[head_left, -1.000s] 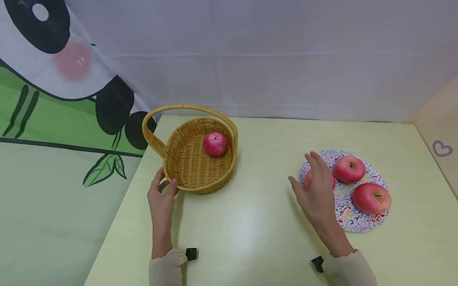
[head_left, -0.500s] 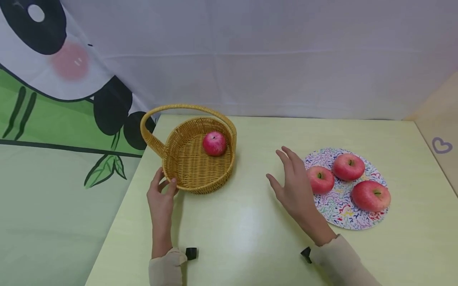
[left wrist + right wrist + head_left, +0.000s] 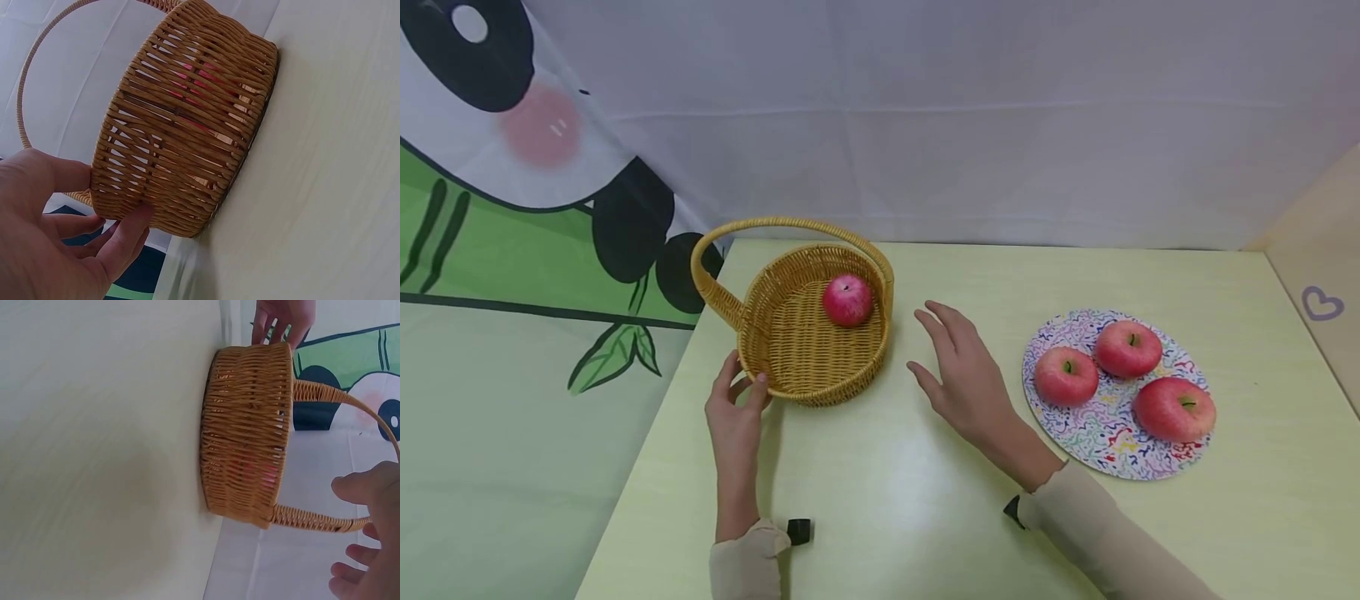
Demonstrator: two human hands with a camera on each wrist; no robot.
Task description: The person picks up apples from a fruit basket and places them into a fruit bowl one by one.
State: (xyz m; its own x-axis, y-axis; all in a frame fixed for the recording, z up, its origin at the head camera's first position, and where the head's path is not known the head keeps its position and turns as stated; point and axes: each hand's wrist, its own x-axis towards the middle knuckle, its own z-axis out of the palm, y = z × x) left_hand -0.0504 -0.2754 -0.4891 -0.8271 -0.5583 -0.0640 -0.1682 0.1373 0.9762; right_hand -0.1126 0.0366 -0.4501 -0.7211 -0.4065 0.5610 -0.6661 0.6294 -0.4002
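Observation:
A round wicker basket [image 3: 812,342] with a tall arched handle stands at the left of the table, one red apple [image 3: 847,301] inside it. My left hand [image 3: 735,425] holds the near-left rim of the basket, thumb on the edge; the left wrist view shows the fingers [image 3: 128,234] against the woven side. To the right of the basket and apart from it, my right hand [image 3: 966,379] hovers above the table with fingers spread and holding nothing. Farther right, three red apples [image 3: 1066,377] lie on a round plate [image 3: 1123,454] with a colourful squiggle pattern.
The pale wooden table [image 3: 880,517] meets a hanging white cloth [image 3: 970,150] at the back. A printed cartoon cloth [image 3: 550,250] hangs at the left, and a beige panel [image 3: 1322,275] stands at the right edge.
My right hand has moved left from over the plate toward the basket, uncovering the left apple on the plate. The left hand stays on the basket rim.

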